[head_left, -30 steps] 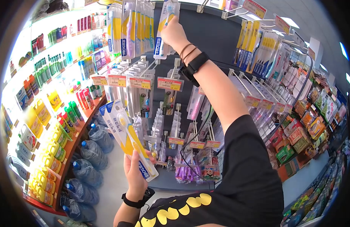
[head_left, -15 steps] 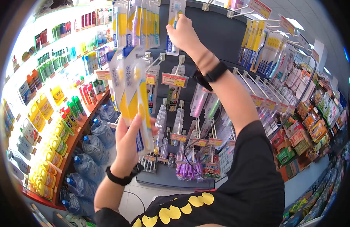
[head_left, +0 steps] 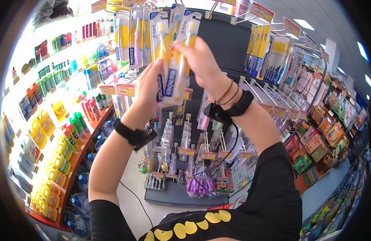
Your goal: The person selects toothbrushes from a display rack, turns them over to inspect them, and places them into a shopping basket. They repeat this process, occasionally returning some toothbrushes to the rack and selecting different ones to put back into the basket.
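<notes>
As we are raising the left hand (head_left: 147,86) from its lower place in the earlier frame, we are bringing it close to the right hand (head_left: 203,66). With the left, we are gripping the left pack (head_left: 155,40), thumb across its front; with the right, we are gripping the right pack (head_left: 190,34), whose lower end is overlapping the other's. Both toothbrush packs are now standing nearly upright, spread apart at the top, in front of the middle pack (head_left: 176,18). Beside them, more packs (head_left: 137,38) are hanging.
</notes>
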Demonstrator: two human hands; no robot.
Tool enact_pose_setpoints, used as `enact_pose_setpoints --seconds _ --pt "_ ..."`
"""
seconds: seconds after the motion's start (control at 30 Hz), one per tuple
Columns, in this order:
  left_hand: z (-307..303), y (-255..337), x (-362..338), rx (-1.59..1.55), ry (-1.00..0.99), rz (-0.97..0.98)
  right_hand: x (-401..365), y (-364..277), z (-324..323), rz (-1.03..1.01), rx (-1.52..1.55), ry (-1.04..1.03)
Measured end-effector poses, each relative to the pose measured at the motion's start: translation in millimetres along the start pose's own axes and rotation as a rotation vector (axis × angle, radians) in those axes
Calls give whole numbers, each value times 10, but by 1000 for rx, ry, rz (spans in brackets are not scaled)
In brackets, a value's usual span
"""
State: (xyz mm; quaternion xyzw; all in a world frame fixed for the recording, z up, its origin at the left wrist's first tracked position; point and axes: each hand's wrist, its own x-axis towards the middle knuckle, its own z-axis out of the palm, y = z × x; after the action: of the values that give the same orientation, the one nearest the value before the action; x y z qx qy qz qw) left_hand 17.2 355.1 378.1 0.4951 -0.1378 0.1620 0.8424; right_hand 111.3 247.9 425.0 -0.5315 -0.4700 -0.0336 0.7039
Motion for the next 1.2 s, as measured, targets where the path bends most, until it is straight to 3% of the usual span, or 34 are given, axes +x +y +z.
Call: enact_pose_setpoints --seconds 0.07,0.23,0.4,0.6,0.97,1.2 --pt "-37 2 210 50 84 139 22 -62 -75 41 119 31" --pt "-115 182 560 195 -20 228 -153 -218 -111 131 20 76" --pt "-65 149 779 143 -55 218 -259 -235 -122 151 43 -13" --pt "-84 -16 738 131 55 307 -335 -329 -117 169 28 -19" --pt "-124 356 965 329 -45 228 -184 -260 -118 117 -7 -69" --pt "-324 205 1381 517 -6 177 451 -88 -89 69 16 -91"
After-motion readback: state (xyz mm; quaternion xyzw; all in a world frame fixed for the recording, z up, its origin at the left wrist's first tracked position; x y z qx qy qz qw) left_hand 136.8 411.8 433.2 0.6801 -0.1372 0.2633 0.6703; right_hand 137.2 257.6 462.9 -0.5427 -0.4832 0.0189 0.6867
